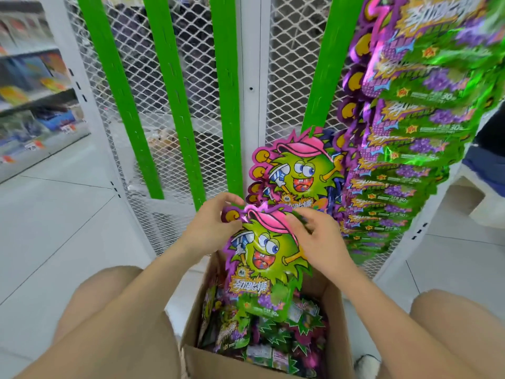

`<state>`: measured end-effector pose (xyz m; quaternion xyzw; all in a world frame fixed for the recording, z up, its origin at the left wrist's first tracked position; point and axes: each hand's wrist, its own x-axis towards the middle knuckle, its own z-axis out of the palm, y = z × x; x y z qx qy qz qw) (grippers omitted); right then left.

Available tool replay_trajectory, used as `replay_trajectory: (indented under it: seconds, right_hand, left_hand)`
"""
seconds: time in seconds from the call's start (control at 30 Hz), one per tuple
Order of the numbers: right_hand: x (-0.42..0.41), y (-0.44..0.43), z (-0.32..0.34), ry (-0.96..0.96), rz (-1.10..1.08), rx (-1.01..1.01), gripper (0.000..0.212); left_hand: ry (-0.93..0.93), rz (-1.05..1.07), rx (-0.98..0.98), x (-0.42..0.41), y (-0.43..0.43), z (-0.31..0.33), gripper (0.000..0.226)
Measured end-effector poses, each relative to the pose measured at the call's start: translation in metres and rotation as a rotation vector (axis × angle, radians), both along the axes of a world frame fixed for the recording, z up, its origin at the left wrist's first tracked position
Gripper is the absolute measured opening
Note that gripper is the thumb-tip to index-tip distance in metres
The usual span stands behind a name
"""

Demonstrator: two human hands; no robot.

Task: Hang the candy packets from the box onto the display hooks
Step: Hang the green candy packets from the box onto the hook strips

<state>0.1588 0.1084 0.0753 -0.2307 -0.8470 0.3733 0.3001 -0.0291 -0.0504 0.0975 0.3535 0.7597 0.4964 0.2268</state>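
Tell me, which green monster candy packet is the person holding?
The green monster candy packet above the brown cardboard box, pinched at its top by left hand and right hand; others hang or lie inside it.

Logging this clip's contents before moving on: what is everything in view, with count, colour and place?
held packet: one, green and purple, pink cap, above the box
boxed packets: many, green and purple, loose inside the box
hanging packets: many, green and purple, on the rack at right
box: one, brown cardboard, open, on the floor between the knees
strips: four, green, upright on the rack
mesh: white, behind the strips
shelves: stocked, blurred, far left
left hand: pinches held packet's top
right hand: holds its top too
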Motion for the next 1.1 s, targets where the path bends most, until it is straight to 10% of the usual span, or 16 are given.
replay_trajectory:
  seconds: [0.33,0.63,1.1]
  right_hand:
    - [-0.046,-0.008,0.026,-0.299,0.067,0.292,0.025]
    - [-0.052,-0.007,0.027,-0.257,0.075,0.186,0.009]
    - [-0.052,-0.019,0.01,-0.337,0.339,0.041,0.007]
  left_hand:
    - [0.418,0.323,0.136,-0.046,0.053,0.001,0.063]
    - [0.561,0.313,0.06,-0.056,0.07,-0.006,0.027]
    - [-0.026,-0.136,-0.216,-0.045,-0.021,-0.001,0.036]
